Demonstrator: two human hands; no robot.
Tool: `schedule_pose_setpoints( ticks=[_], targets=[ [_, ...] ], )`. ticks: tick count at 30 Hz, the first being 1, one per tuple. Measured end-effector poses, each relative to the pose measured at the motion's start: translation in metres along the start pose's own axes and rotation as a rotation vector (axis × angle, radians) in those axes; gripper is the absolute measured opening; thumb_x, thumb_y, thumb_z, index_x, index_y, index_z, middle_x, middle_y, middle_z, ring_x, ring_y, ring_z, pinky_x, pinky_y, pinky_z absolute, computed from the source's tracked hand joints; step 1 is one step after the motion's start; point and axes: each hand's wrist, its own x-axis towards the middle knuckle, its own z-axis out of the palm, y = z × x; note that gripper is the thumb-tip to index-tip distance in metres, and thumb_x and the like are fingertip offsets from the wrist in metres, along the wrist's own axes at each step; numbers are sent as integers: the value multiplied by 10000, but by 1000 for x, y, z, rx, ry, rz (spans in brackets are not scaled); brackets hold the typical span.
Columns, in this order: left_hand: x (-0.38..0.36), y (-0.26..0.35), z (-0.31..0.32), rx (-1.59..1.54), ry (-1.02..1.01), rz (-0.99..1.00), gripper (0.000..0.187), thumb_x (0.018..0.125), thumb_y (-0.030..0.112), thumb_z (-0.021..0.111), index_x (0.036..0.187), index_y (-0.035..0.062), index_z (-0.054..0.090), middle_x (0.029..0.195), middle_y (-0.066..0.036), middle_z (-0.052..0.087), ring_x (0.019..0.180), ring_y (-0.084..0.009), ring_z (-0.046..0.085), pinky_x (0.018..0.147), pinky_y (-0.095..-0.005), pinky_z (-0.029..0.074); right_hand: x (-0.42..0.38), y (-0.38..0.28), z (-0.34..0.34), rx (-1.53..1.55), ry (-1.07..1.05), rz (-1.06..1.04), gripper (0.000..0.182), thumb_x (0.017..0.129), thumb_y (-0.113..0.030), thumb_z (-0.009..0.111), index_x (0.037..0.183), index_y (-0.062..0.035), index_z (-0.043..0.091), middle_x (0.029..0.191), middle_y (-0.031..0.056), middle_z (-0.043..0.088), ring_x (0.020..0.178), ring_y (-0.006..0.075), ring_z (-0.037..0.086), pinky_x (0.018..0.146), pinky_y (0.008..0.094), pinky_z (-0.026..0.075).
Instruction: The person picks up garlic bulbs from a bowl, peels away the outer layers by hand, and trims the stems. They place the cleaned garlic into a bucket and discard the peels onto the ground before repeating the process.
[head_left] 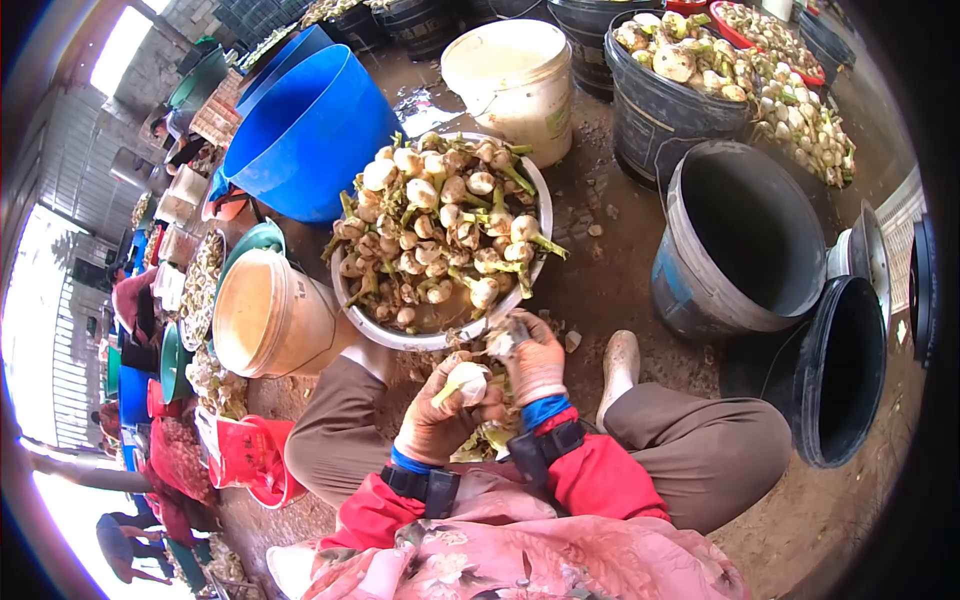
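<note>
My left hand (pixel 440 412), in a work glove, is closed around a white garlic bulb (pixel 466 382) with a short green stem. Just to its right, my gloved right hand (pixel 538 364) has its fingers curled together. A pale, ragged bit shows at those fingertips, but I cannot tell what they hold. Beyond both hands stands a wide white basin (pixel 410 340), heaped with unpeeled garlic bulbs (pixel 430 225) that have muddy skins and cut green stems. Below the hands, between my legs, lie pale garlic peelings (pixel 490 440).
Near the basin stand a blue tub (pixel 310 135), a white bucket (pixel 512 85) and a cream bucket (pixel 275 315). Black buckets (pixel 740 240) are to the right, one piled with garlic. A red container (pixel 250 455) sits at left. Several people work further left among more tubs.
</note>
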Motion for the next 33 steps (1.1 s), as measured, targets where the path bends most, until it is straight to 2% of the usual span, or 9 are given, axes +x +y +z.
schedule_pose_setpoints(
  ticks=[1, 5, 8, 11, 16, 23, 25, 29, 33],
  targets=[
    [-3, 5, 1, 2, 4, 3, 502, 769, 60, 714, 1212, 82, 480, 1078, -106, 595, 957, -267, 626, 801, -391, 553, 9, -1, -14, -35, -20, 28, 401, 755, 121, 451, 1081, -38, 624, 1013, 87, 645, 918, 196, 617, 823, 266, 489],
    [-9, 18, -10, 191, 240, -6, 483, 786, -21, 659, 1216, 77, 464, 1003, -85, 596, 882, -244, 633, 737, -364, 549, 9, 2, -31, -1469, -335, -432, 331, 803, -45, 605, 1130, -90, 615, 1148, 138, 621, 1081, 252, 586, 931, 306, 438],
    [-9, 21, -38, 189, 281, 19, 486, 787, 4, 660, 1228, 79, 469, 977, -56, 591, 820, -203, 611, 690, -315, 516, -18, -12, 9, -974, -540, -144, 358, 816, -1, 621, 1169, -60, 604, 1166, 96, 621, 1104, 174, 563, 958, 277, 416],
    [-7, 19, -54, 155, 278, 25, 480, 804, 58, 649, 1249, 85, 470, 946, -21, 579, 761, -152, 567, 654, -264, 460, -32, -7, 22, -967, -750, -255, 423, 782, 61, 589, 1196, -29, 576, 1167, 108, 622, 1090, 188, 581, 962, 290, 426],
    [-5, 18, -52, 372, 319, -4, 508, 834, 92, 605, 1307, 52, 423, 936, -7, 567, 737, -110, 549, 632, -241, 452, -41, 4, 25, -1154, -720, -569, 462, 711, 104, 562, 1149, -39, 583, 1068, 181, 623, 1006, 335, 600, 878, 359, 479],
    [1, 9, -49, 382, 403, 201, 490, 806, 83, 645, 1239, 2, 431, 955, -72, 599, 826, -178, 625, 734, -334, 558, -46, 7, 28, -1051, -614, -571, 378, 778, 53, 541, 1128, -83, 583, 1075, 180, 609, 992, 370, 577, 863, 390, 475],
    [-6, 12, -56, 295, 276, 120, 467, 803, 81, 647, 1217, 8, 442, 970, -84, 602, 826, -194, 629, 731, -337, 559, -31, 13, 18, -1015, -464, -646, 328, 807, 36, 547, 1112, -75, 593, 1060, 185, 616, 992, 351, 591, 863, 374, 472],
    [-8, 13, -44, 135, 168, 47, 426, 800, 83, 650, 1180, 25, 467, 994, -103, 608, 823, -232, 635, 733, -351, 560, -20, -8, 14, -1085, -261, -165, 315, 835, 28, 592, 1142, -42, 586, 1063, 133, 649, 980, 181, 613, 873, 288, 469],
    [-7, 10, -43, 178, 346, 153, 371, 805, 68, 640, 1141, 22, 489, 962, -86, 607, 840, -230, 632, 751, -364, 556, -32, 1, 21, -951, -572, -290, 472, 795, 31, 633, 1251, -35, 529, 1154, 139, 618, 1080, 208, 588, 934, 288, 443]
  ],
)
